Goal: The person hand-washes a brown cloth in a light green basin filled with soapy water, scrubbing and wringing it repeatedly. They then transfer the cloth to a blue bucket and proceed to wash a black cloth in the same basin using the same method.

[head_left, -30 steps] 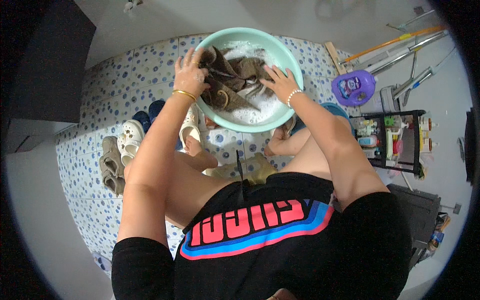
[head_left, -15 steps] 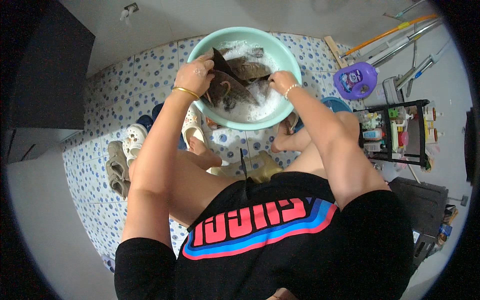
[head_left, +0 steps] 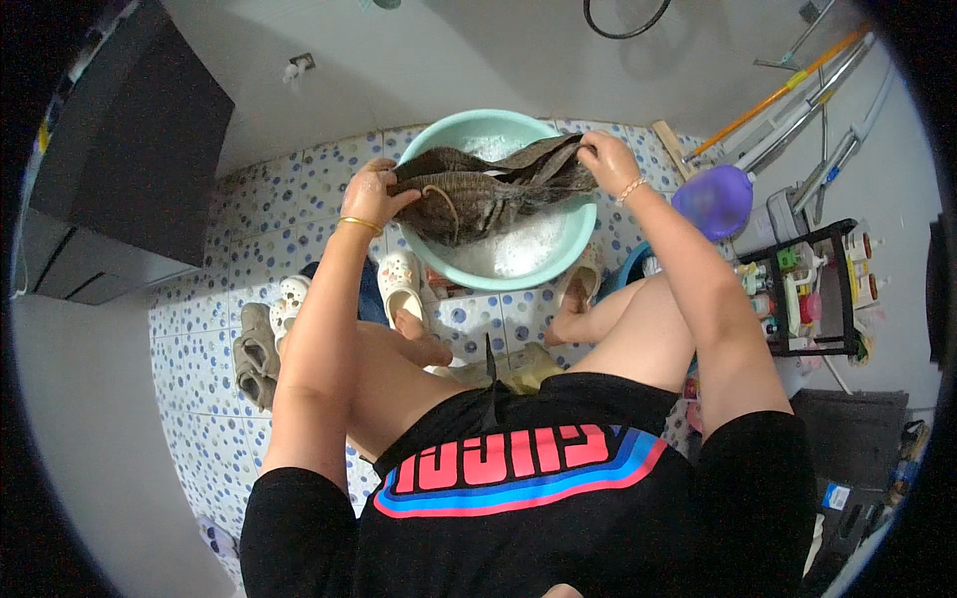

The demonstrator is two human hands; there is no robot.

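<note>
The brown drawstring garment [head_left: 478,207] is held stretched above the basin, between the two hands. One end of its gathered waistband is pinched by the grip of the left hand [head_left: 373,197], thumb and fingers closed; its far end is clasped by the equally closed grip of the right hand [head_left: 610,164]. The pale cord [head_left: 451,205] is seen just right of the left grip. Soaking seems to have been done, judging by the dark, wet-looking cloth. Rinsing and wringing appear to be left: white suds [head_left: 528,245] are spread below and between the grips in the mint-green basin [head_left: 586,231], and the cloth is untwisted. Well right of the right grip, a purple jug [head_left: 714,201] is left untouched.
</note>
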